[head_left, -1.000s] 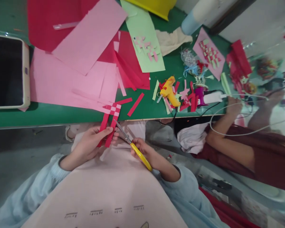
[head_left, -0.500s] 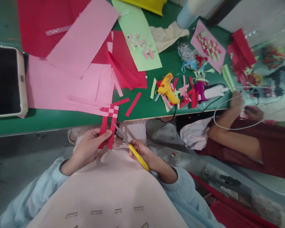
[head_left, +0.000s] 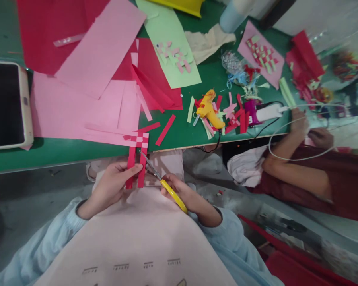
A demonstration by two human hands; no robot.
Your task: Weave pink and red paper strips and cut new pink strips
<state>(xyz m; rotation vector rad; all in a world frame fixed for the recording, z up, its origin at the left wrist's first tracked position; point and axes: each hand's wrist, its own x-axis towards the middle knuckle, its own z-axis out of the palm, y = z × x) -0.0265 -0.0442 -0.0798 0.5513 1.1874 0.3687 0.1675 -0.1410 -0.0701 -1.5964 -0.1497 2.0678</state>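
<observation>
– Woven red-and-pink paper strips point(head_left: 139, 140) have swung straighter. Hands?
– Left hand point(head_left: 113, 180) pinches them beside the green table point(head_left: 62, 154); right hand point(head_left: 186, 192) grips yellow-handled metal scissors point(head_left: 173, 195).
– Writing?
– Black print point(head_left: 120, 266) on the pale garment point(head_left: 137, 230), unreadable.

A woven paper piece point(head_left: 139, 140) is showing a small pink-and-red checkered patch, its long pink strips point(head_left: 111, 137) running left and its two red strips point(head_left: 131, 155) pointing down past the near edge of the green table point(head_left: 62, 155). A pair of scissors point(head_left: 167, 187), yellow-handled with metal blades, is slanting up and leftward, its tip lying at the right-hand red strip just below the checks, any contact not showing clearly.
</observation>
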